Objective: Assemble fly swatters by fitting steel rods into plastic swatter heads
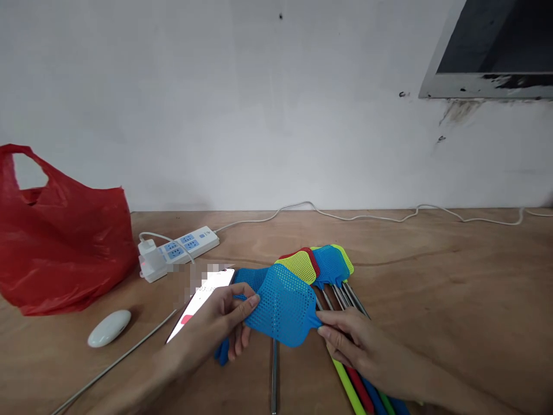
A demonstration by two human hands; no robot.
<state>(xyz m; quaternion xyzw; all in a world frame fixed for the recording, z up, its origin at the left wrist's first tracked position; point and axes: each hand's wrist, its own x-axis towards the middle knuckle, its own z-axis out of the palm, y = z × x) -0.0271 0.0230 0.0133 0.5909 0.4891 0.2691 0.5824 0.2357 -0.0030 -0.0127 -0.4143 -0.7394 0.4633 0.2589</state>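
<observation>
A blue perforated fly swatter head [283, 308] is held just above the wooden table [453, 276]. My left hand [220, 325] pinches its left edge with fingers closed. My right hand [356, 343] pinches its narrow neck on the right, fingers closed too. Behind it lies a fan of several swatters [317, 264] with yellow, red, blue and green heads and metal shafts. Coloured handles [360, 392] run under my right hand. A bare metal rod [274, 374] lies below the held head.
A red plastic bag [60, 242] sits at the left. A white power strip [177, 251] with a cable lies behind a phone [203, 300]. A white oval object [109, 328] and another thin metal rod [116, 363] lie at front left. The wall stands close behind.
</observation>
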